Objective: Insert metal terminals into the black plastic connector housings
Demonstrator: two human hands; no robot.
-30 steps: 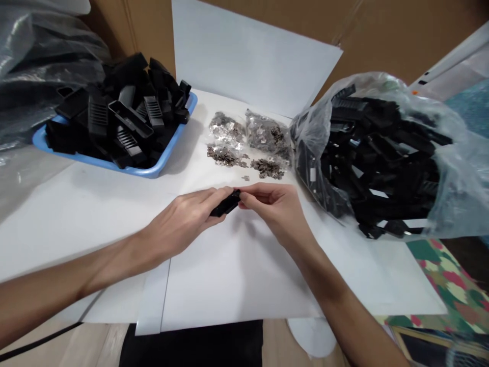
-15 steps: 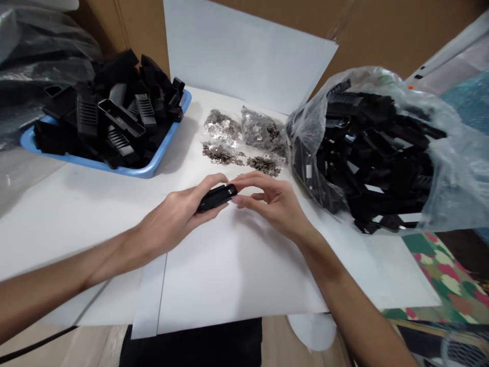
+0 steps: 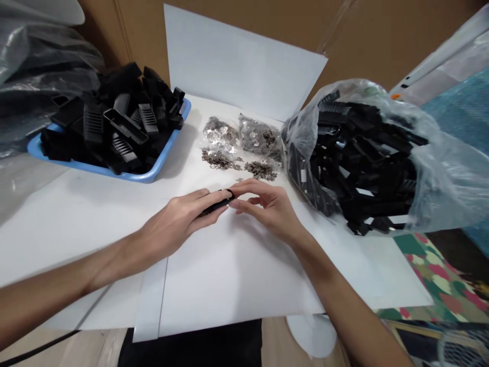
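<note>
While your left hand grips a slim black plastic part, its fingers lie over most of the surface and leave a narrow dark strip in sight. The part slants across the middle of your view, held over the table, with its rounded right end farther from you. Your right hand curves in with its fingertips at that end; you cannot tell from here whether they pinch it.

Between your forearms, a stretch of the smooth white tabletop runs down to its front edge. To your left, a blue plastic tray heaped with black ribbed parts stands well apart from your hands. To your right, a clear plastic bag gapes open, full of similar black pieces. Just beyond your fingers lie two loose piles of small metal pieces, with two clear bags of metal pieces behind them.

A flat white panel leans at the back against brown cardboard. Below right, you see a multicoloured patterned cloth; below left, pale wood-look flooring.
</note>
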